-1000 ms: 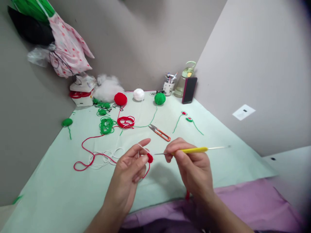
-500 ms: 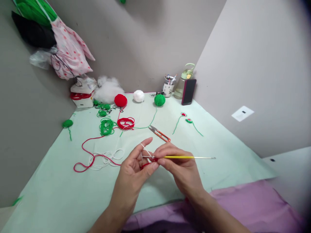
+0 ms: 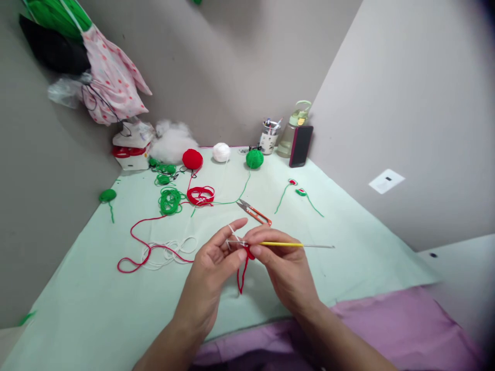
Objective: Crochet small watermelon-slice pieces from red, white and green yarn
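My right hand (image 3: 288,265) is closed around a crochet hook (image 3: 282,243) with a yellow handle, its shaft pointing left. Between the thumb and fingers of my left hand (image 3: 212,265) is a small red crochet piece (image 3: 250,252), which the right fingertips also touch. White yarn (image 3: 233,231) runs over the raised left index finger to the hook's tip. Below the piece hangs a loop of red yarn (image 3: 242,283). Part of the piece is hidden by my fingers.
Orange thread snips (image 3: 255,212) lie beyond my hands. Loose white yarn (image 3: 166,255), a red coil (image 3: 200,196) and a green coil (image 3: 170,201) are to the left. Red (image 3: 192,159), white (image 3: 221,152) and green (image 3: 254,158) balls, a phone (image 3: 300,147) and a bottle (image 3: 286,139) stand behind.
The hook has shifted left and slightly up with my right hand. The red piece has turned, and a red yarn loop now hangs down below it.
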The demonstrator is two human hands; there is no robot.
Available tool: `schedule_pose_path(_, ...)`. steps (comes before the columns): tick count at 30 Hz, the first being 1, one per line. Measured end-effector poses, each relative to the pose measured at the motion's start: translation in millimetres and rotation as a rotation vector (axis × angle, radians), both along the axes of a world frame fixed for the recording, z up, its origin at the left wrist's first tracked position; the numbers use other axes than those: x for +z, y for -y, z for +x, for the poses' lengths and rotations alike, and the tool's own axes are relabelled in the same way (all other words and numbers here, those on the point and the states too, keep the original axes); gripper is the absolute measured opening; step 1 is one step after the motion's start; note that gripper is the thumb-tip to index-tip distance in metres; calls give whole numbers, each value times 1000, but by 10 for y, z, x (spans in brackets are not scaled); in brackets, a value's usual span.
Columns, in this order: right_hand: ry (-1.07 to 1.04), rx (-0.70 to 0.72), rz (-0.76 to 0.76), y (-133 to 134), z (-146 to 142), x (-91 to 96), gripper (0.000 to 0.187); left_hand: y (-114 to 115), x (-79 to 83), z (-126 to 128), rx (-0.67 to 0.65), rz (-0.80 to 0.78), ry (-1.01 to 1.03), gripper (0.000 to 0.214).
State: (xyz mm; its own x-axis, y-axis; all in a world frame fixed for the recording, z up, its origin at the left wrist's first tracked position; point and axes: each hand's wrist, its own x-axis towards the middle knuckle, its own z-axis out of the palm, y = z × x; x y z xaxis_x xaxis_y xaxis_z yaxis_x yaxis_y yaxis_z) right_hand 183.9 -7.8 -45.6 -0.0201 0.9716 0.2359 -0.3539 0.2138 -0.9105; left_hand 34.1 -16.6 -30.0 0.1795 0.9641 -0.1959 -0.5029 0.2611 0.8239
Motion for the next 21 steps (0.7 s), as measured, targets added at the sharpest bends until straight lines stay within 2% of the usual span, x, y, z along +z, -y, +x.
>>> schedule_pose_path(5, -143, 19, -146, -12, 1, 37, 11, 56, 6, 25, -23, -1, -9, 42)
schedule_pose_path(8, -220, 65, -216, -18, -13, 54, 12, 95, 8, 47, 54, 15, -38, 37)
schedule_pose_path(11, -239, 87, -202, -16, -35, 68, 10, 112, 3, 49, 98, 27, -58, 35)
schedule_pose_path(18, -138, -92, -153, 6, -40, 88, 14, 112, 73, 55, 85, 12, -64, 39)
schedule_pose_path(21, -128, -112, -139, 9, -55, 85, 15, 111, 111, 61, 83, 4, -27, 35)
